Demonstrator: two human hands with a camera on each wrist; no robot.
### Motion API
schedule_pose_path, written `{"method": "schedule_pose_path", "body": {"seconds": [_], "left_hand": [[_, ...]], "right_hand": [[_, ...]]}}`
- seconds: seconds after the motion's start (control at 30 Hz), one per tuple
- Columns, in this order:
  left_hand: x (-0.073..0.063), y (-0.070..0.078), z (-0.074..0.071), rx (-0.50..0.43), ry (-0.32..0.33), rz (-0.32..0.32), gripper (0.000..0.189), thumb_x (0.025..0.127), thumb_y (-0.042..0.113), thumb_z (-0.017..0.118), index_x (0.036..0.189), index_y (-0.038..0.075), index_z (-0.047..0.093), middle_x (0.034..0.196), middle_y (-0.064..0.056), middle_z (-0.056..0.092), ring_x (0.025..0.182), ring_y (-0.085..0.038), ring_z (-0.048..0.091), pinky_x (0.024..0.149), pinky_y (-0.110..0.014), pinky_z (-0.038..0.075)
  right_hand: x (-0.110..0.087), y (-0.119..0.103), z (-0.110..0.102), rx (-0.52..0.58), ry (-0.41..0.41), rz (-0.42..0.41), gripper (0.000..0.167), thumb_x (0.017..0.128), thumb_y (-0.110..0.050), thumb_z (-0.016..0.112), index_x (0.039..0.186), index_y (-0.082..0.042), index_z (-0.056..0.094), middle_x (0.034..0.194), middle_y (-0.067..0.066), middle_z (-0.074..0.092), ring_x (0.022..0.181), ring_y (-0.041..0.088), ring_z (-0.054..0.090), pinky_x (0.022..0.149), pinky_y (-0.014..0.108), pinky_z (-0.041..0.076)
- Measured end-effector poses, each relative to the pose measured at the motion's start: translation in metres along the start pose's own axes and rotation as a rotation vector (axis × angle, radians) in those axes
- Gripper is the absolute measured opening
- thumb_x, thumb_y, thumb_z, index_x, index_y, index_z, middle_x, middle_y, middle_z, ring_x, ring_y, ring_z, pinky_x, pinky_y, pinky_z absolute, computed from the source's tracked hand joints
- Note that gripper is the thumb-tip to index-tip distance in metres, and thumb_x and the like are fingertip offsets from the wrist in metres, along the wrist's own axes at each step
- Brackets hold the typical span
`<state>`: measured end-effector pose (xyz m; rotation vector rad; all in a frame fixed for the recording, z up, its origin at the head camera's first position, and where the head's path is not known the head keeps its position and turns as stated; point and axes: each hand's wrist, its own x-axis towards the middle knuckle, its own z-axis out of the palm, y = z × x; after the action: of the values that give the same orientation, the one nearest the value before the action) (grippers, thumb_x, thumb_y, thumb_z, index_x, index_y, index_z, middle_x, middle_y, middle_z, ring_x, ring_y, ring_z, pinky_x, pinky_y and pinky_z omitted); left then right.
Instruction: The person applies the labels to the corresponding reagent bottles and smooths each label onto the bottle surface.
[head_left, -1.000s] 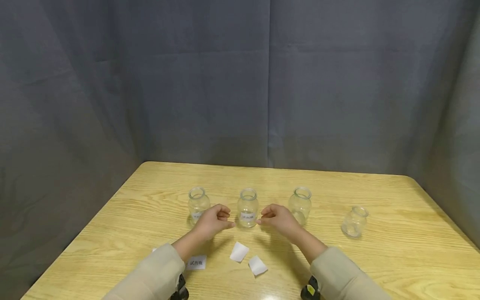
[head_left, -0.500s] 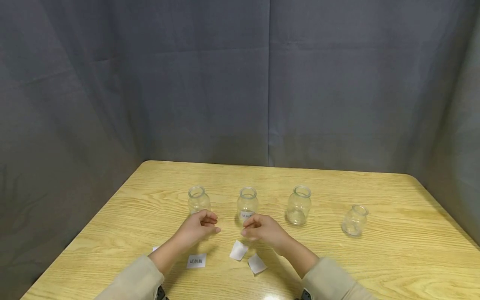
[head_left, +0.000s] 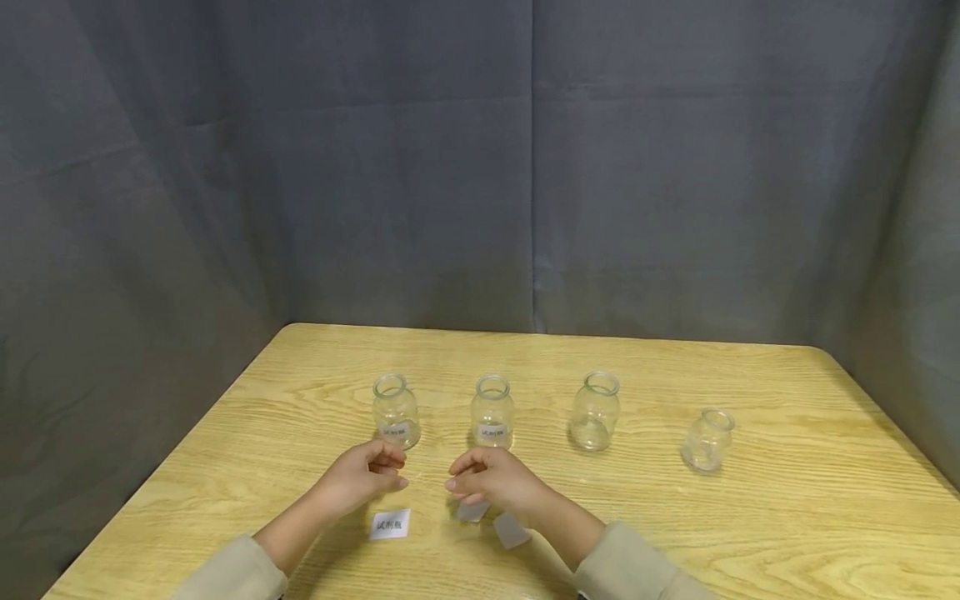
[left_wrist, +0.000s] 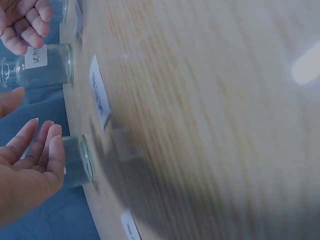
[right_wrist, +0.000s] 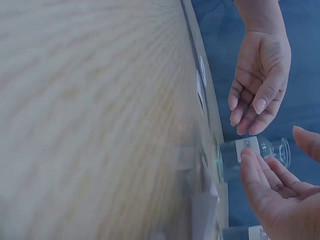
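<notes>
My left hand [head_left: 360, 479] hovers over the table with loosely bent fingers and nothing in them, in front of the leftmost glass jar [head_left: 396, 408]. That jar bears a white printed label, as does the second glass jar [head_left: 492, 410]. My right hand [head_left: 495, 483], also holding nothing, is in front of the second jar and above a white paper slip [head_left: 472, 511], which it partly covers. Another slip [head_left: 512, 531] lies just beside it. A printed label [head_left: 390, 525] lies flat below the left hand. In the right wrist view, fingertips overlap a labelled jar [right_wrist: 240, 160].
A third glass jar [head_left: 596, 412] without a visible label stands to the right. Farther right is a smaller-looking glass jar [head_left: 707, 442]. The wooden table [head_left: 787, 517] ends at a grey curtain [head_left: 412, 208] behind and at the sides.
Both hands have drawn back from either side of the second jar, toward the person and leftward. The leftmost jar's label has come into fuller view. The jars stay in place.
</notes>
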<state>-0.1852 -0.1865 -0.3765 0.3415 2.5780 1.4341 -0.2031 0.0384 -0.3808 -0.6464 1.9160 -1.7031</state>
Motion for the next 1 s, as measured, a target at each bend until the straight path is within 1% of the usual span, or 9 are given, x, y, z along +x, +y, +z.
{"method": "schedule_pose_path", "body": {"seconds": [0.23, 0.33, 0.47, 0.57, 0.8, 0.9, 1.0], "left_hand": [[-0.011, -0.003, -0.003, 0.006, -0.025, -0.038, 0.037, 0.077, 0.014, 0.063, 0.105, -0.007, 0.050, 0.098, -0.012, 0.052, 0.085, -0.020, 0.048, 0.075, -0.034, 0.043], [-0.015, -0.005, -0.004, 0.001, -0.038, -0.060, 0.037, 0.077, 0.013, 0.064, 0.105, -0.007, 0.049, 0.096, -0.011, 0.051, 0.085, -0.019, 0.048, 0.074, -0.034, 0.044], [-0.020, -0.006, -0.004, -0.006, -0.058, -0.088, 0.037, 0.075, 0.011, 0.064, 0.103, -0.007, 0.049, 0.093, -0.010, 0.051, 0.084, -0.020, 0.047, 0.073, -0.034, 0.043], [-0.022, -0.008, -0.003, -0.008, -0.056, -0.110, 0.036, 0.074, 0.010, 0.065, 0.102, -0.007, 0.050, 0.093, -0.010, 0.051, 0.084, -0.020, 0.047, 0.072, -0.034, 0.043], [-0.025, -0.008, -0.003, -0.009, -0.030, -0.142, 0.032, 0.071, 0.002, 0.064, 0.099, -0.006, 0.051, 0.093, -0.011, 0.050, 0.083, -0.021, 0.048, 0.071, -0.034, 0.044], [-0.026, -0.008, -0.003, -0.015, -0.031, -0.145, 0.031, 0.071, -0.002, 0.063, 0.099, -0.007, 0.050, 0.094, -0.011, 0.049, 0.084, -0.021, 0.047, 0.073, -0.034, 0.043], [-0.026, -0.010, -0.002, -0.035, -0.043, -0.136, 0.032, 0.071, -0.004, 0.061, 0.100, -0.009, 0.049, 0.095, -0.012, 0.049, 0.083, -0.021, 0.045, 0.075, -0.034, 0.043]], "right_hand": [[0.004, 0.003, 0.013, -0.003, -0.002, 0.040, 0.025, 0.079, -0.012, 0.059, 0.094, 0.006, 0.052, 0.085, 0.014, 0.057, 0.079, 0.026, 0.057, 0.073, 0.036, 0.047], [0.006, 0.004, 0.018, 0.007, -0.017, 0.047, 0.022, 0.080, -0.011, 0.058, 0.093, 0.007, 0.053, 0.086, 0.015, 0.057, 0.079, 0.027, 0.058, 0.073, 0.036, 0.048], [0.007, 0.005, 0.026, 0.050, -0.004, 0.067, 0.020, 0.081, -0.008, 0.056, 0.092, 0.008, 0.053, 0.086, 0.014, 0.057, 0.079, 0.027, 0.058, 0.073, 0.034, 0.048], [0.007, 0.006, 0.031, 0.071, 0.011, 0.085, 0.019, 0.080, -0.008, 0.056, 0.091, 0.007, 0.053, 0.086, 0.014, 0.057, 0.078, 0.026, 0.058, 0.073, 0.035, 0.048], [0.011, 0.010, 0.038, 0.036, -0.009, 0.115, 0.020, 0.083, -0.010, 0.053, 0.091, 0.008, 0.053, 0.087, 0.014, 0.057, 0.079, 0.027, 0.058, 0.073, 0.037, 0.048], [0.014, 0.011, 0.042, 0.038, -0.003, 0.129, 0.020, 0.083, -0.009, 0.052, 0.091, 0.009, 0.053, 0.086, 0.014, 0.056, 0.080, 0.028, 0.058, 0.072, 0.037, 0.048], [0.016, 0.010, 0.046, 0.045, 0.020, 0.142, 0.018, 0.082, -0.007, 0.051, 0.090, 0.009, 0.052, 0.087, 0.013, 0.056, 0.081, 0.028, 0.057, 0.073, 0.037, 0.048]]}}
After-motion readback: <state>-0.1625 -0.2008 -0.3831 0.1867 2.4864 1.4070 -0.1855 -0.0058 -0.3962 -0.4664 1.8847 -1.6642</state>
